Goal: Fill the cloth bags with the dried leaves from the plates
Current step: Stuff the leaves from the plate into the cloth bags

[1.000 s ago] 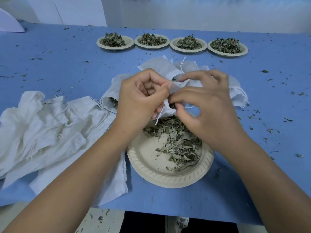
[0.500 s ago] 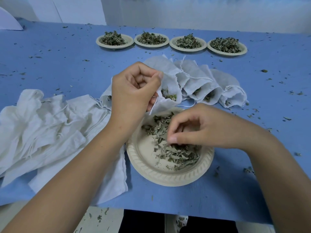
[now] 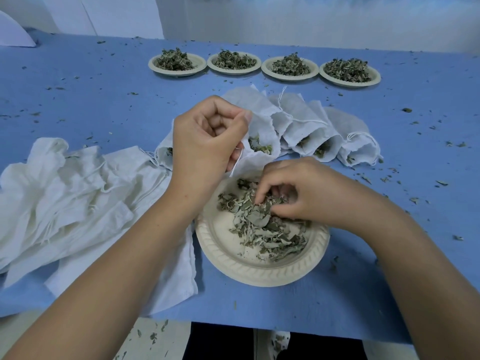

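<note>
Gathering is your step: your right hand (image 3: 298,193) curls round a pinch of dried leaves (image 3: 262,229) on the near plate (image 3: 249,272); your left hand (image 3: 207,144) pinches the cloth bag (image 3: 262,126) open at the plate's twelve o'clock. Next, lift that pinch into its mouth.

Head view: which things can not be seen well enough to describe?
Head view: the inside of the bag is mostly hidden by its own cloth and the left hand.
Head view: the right hand covers how many leaves it pinches.
Head view: the pile of empty bags is cut off by the left edge.
Head view: the left edge cuts the white shape too.
</note>
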Available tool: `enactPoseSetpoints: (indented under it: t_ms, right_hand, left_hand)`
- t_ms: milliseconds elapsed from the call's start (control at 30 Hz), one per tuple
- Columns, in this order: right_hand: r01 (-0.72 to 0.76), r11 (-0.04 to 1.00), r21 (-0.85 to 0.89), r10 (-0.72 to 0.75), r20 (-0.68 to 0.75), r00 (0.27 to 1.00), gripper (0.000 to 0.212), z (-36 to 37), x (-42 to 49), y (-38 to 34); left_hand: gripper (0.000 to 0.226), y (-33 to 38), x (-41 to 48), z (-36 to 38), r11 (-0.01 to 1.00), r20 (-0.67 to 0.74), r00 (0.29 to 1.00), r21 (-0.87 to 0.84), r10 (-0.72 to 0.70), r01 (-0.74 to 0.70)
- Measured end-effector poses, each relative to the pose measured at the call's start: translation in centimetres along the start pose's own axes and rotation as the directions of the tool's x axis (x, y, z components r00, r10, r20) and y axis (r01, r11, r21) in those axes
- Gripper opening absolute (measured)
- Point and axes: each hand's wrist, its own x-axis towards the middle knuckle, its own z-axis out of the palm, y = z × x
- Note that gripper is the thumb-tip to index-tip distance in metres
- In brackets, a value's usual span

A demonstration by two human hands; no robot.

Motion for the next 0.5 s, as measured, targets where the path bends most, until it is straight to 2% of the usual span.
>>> enactPoseSetpoints:
  t_ms: [133, 267, 367, 500]
  right_hand:
    - [0.052, 0.975, 0.214, -0.024, -0.133, 0.991, 0.014, -1.0, -0.5, 0.3]
    - [0.133, 0.866, 0.482, -0.008, -0.253, 0.967, 0.008, -2.0, -1.3, 0.7]
    - [0.247, 0.802, 0.543, -0.048, -0.354, 0.934, 0.011, -2.3, -1.5, 0.6]
    - [0.409, 0.72, 0.561, -0.088, -0.51, 0.856, 0.009, -2.2, -1.3, 0.4]
  left_hand:
    - [0.022, -0.1, -0.1, 0.0, 1.0, 0.002, 1.0, -0.005, 0.003, -0.003]
    - [0.022, 0.0, 0.0, 0.0, 1.0, -0.007, 1.0, -0.015, -0.005, 0.005]
    - [0.022, 0.0, 0.0, 0.1, 1.0, 0.009, 1.0, -0.002, -0.01, 0.01]
    - [0.022, -0.1, -0.2, 0.2, 1.0, 0.058, 0.998, 0.006, -0.015, 0.014]
